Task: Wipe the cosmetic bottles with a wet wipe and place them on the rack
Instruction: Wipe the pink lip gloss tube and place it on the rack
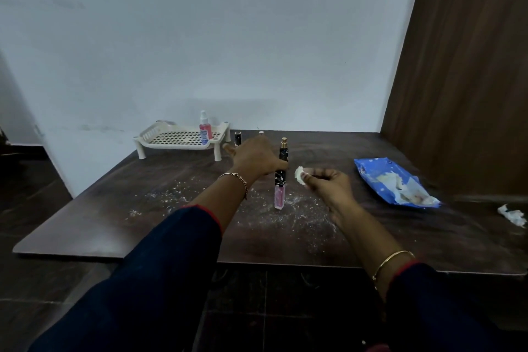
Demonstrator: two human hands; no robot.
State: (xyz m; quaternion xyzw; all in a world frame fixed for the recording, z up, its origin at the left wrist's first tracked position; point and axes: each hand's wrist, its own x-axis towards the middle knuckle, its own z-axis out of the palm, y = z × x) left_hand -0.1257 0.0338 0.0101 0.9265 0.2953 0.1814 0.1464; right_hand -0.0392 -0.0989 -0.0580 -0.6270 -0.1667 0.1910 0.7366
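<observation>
A cream slotted rack (160,142) stands at the table's back left, with a pink spray bottle (205,129) upright on it. Right of the rack stand a small black bottle (238,138) and a white-capped one (261,132), mostly hidden behind my left hand (253,158). That hand reaches forward palm down; its thumb side meets a tall black bottle with a gold top (284,151). Whether it grips the bottle is unclear. A pink tube with a black cap (279,196) stands just in front. My right hand (328,184) pinches a small white wipe (300,175) beside these.
The dark wooden table (114,223) carries white crumbs around the pink tube. An open blue wipes pack (391,181) lies at the right, and a crumpled used wipe (513,214) near the right edge. The wall runs behind, with a brown panel (463,80) to the right.
</observation>
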